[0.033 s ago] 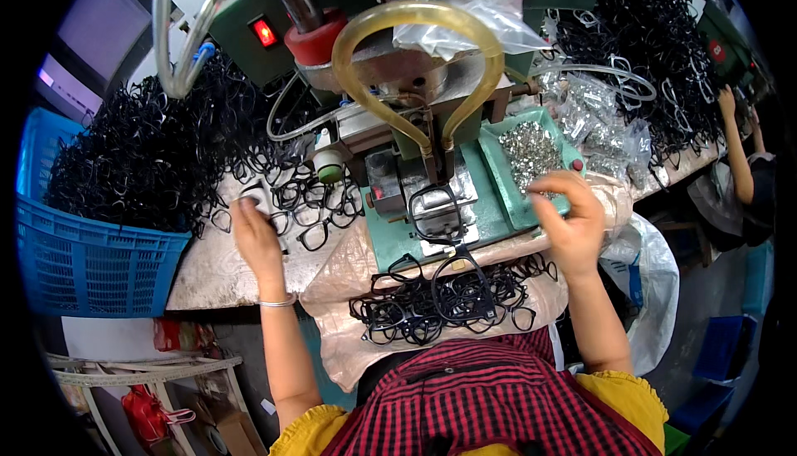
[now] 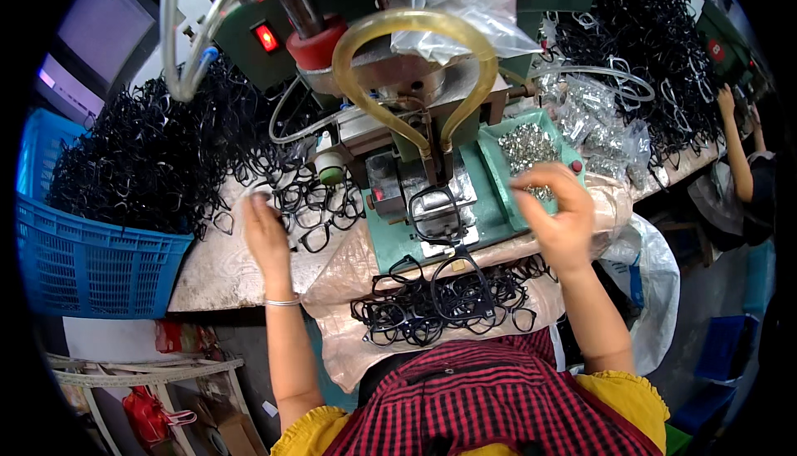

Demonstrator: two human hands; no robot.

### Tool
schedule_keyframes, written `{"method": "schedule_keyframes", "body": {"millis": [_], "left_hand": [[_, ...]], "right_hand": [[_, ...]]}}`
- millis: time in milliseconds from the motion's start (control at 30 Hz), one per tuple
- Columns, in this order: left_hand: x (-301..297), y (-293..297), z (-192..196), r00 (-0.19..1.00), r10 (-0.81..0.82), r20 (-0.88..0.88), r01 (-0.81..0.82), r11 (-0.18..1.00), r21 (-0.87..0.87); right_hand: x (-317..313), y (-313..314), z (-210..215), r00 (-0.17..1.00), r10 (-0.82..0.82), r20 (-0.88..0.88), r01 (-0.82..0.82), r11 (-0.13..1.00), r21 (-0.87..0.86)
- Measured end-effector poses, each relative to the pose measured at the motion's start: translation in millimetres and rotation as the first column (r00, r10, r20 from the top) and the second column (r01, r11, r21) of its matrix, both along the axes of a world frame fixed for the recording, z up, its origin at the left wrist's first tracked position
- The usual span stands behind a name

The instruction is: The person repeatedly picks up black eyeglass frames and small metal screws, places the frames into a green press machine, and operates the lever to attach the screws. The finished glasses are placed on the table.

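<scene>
My left hand (image 2: 267, 238) is over the table at the left, beside loose dark eyeglass frames (image 2: 315, 236). Its fingertips are blurred against a whitish patch, so I cannot tell whether they hold anything. My right hand (image 2: 564, 219) is raised over the near right of a green tray (image 2: 496, 180) of small shiny metal parts (image 2: 530, 149). Its thumb and forefinger curl together in a pinch; anything between them is too small to make out. One dark eyeglass frame (image 2: 434, 236) sits under the head of the press (image 2: 436, 161), between my hands.
A pile of dark eyeglass frames (image 2: 398, 315) lies on the cloth at my lap. More frames heap up in a blue basket (image 2: 100, 265) at left and at the far right. A yellowish hose (image 2: 415, 16) loops over the press. Another person's arm (image 2: 728, 124) shows at right.
My right hand has shifted a little to the left. My left hand has moved slightly right. The frame in the press stays in place.
</scene>
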State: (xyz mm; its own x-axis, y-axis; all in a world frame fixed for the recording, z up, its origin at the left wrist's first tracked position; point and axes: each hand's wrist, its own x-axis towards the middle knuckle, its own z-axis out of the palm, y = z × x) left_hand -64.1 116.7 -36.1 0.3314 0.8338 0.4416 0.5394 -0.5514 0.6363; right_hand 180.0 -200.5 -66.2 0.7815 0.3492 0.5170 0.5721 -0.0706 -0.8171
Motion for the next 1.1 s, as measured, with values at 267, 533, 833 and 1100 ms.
{"method": "schedule_keyframes", "body": {"millis": [267,533,833,1100], "left_hand": [[11,-27,-48,0.797,-0.081,0.599,0.37,0.848,-0.378],[25,-103,62,0.272,-0.697,0.663,0.602,0.661,0.448],[62,-122,50,0.406,-0.907,-0.111,0.836,0.32,0.445],[68,-120,40,0.384,-0.92,-0.079,0.827,0.305,0.473]], "right_hand": [[-32,83,41,0.918,0.308,-0.25,-0.244,0.935,0.256],[-42,83,61,0.842,0.428,-0.33,-0.303,0.879,0.367],[27,38,13,0.943,-0.091,0.319,0.217,0.897,-0.386],[47,16,-27,0.927,-0.107,0.361,0.272,0.853,-0.446]]}}
